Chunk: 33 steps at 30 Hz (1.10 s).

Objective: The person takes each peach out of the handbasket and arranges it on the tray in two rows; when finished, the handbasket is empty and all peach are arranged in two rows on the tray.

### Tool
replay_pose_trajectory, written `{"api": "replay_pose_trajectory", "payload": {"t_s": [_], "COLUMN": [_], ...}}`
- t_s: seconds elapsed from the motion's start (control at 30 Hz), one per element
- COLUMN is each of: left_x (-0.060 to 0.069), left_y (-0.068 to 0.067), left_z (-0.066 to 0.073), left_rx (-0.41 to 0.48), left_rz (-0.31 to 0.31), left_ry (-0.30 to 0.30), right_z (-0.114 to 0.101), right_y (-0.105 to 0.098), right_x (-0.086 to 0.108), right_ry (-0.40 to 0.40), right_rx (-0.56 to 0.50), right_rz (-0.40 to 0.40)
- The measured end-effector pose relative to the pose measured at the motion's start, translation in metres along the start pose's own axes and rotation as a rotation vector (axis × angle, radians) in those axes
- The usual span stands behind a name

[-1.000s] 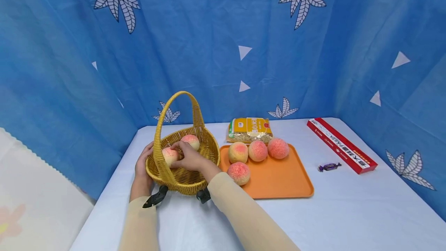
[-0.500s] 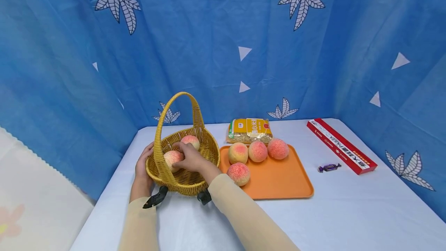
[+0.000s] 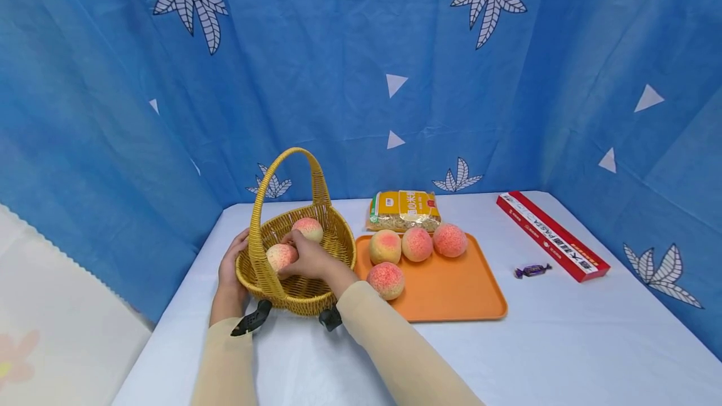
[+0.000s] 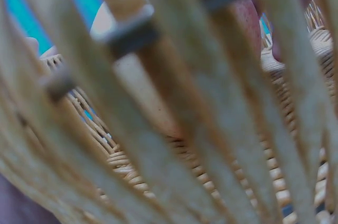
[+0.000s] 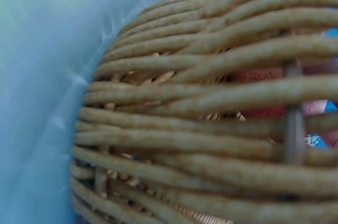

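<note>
2 peaches [image 3: 308, 229] sit in the basket [image 3: 299, 304], the nearer peach [image 3: 279, 257] just left of the right hand [image 3: 311, 259] that's pinching it, left hand [image 3: 230, 263] (can't tell its fingers' curl) against the basket's outer left.

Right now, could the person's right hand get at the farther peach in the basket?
Probably yes: the right hand is inside the basket, and nothing seems to stand between it and the farther peach. It holds the nearer peach, though, so it would likely have to let go first.
</note>
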State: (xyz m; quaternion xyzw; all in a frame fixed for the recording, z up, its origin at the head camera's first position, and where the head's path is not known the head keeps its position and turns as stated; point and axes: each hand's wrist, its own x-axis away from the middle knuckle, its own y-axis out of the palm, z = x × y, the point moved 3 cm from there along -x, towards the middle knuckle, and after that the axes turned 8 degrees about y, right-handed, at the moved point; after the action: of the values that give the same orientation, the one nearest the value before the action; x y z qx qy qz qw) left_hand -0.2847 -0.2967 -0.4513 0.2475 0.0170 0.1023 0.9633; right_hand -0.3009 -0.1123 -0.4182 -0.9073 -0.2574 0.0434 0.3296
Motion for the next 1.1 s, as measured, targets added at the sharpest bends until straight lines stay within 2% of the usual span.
{"api": "replay_pose_trajectory", "payload": {"t_s": [0.13, 0.37, 0.57, 0.83, 1.1], "left_x": [-0.0009, -0.0054, -0.006, -0.0047, -0.0051], "left_y": [-0.0014, -0.0035, -0.0063, -0.0057, -0.0058], "left_z": [-0.0007, -0.0032, -0.0033, -0.0017, -0.0032], "left_rx": [0.012, 0.023, 0.012, -0.003, 0.02], "left_rz": [0.01, -0.021, -0.014, -0.016, -0.012], "left_ry": [-0.011, 0.001, -0.002, -0.012, -0.004], "right_z": [-0.0003, 0.0013, -0.0013, -0.0035, -0.0031], "right_y": [0.0008, 0.0016, 0.0011, -0.0008, -0.0056], "right_x": [-0.0007, -0.0014, -0.0009, 0.0036, 0.0054], "right_ry": [-0.01, -0.004, -0.006, -0.003, -0.029], "right_rx": [0.031, 0.123, 0.123, -0.069, -0.185], "right_rz": [-0.004, -0.016, -0.023, -0.01, 0.106]}}
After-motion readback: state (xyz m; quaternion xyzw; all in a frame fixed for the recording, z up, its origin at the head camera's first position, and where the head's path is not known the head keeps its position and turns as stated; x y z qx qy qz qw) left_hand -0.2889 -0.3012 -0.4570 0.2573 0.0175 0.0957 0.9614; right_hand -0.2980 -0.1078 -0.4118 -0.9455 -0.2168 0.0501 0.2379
